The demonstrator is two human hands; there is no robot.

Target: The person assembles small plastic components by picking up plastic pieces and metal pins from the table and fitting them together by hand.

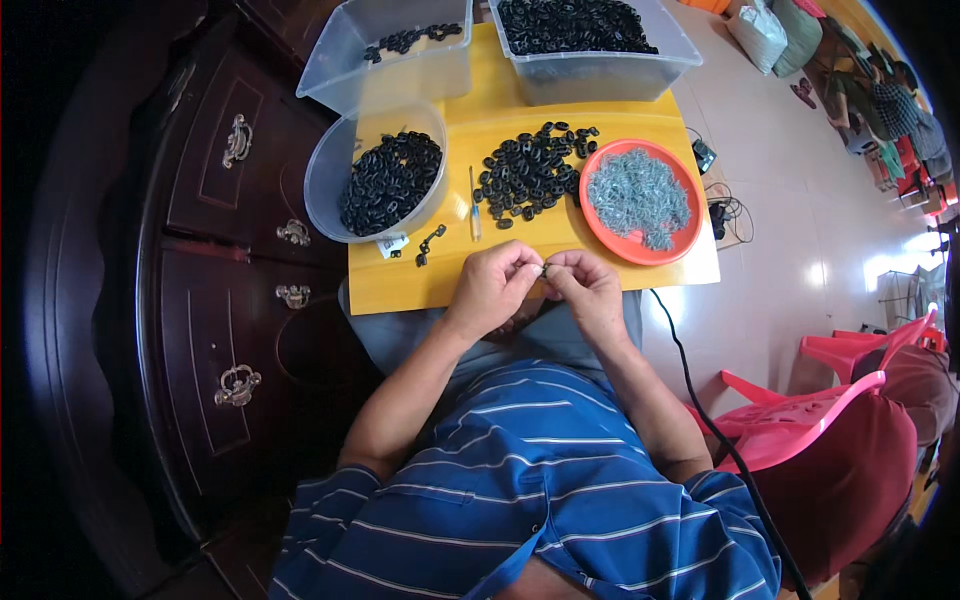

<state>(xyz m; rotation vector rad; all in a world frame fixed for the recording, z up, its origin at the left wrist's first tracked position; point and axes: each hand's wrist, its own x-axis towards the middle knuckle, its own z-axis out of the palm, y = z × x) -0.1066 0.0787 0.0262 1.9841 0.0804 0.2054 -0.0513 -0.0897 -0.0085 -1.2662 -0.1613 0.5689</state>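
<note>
My left hand (490, 287) and my right hand (590, 292) meet at the near edge of the yellow table. Their fingertips pinch a small dark piece (544, 270) between them. Most of it is hidden by the fingers, so its exact shape cannot be made out. Beyond my hands lies a loose pile of black oval parts (530, 172) with openings in them. Left of the pile is a slim screwdriver (475, 217) with a pale handle. A few black parts joined in a short row (430, 245) rest to the left of my left hand.
An orange-red plate (690, 236) of small silvery metal pieces stands at the right. A round clear tub (322, 190) of black parts is at the left, with two clear bins (330, 60) (600, 82) behind. Dark drawers (215, 180) flank the left; a pink chair (800, 425) and black cable (690, 380) lie right.
</note>
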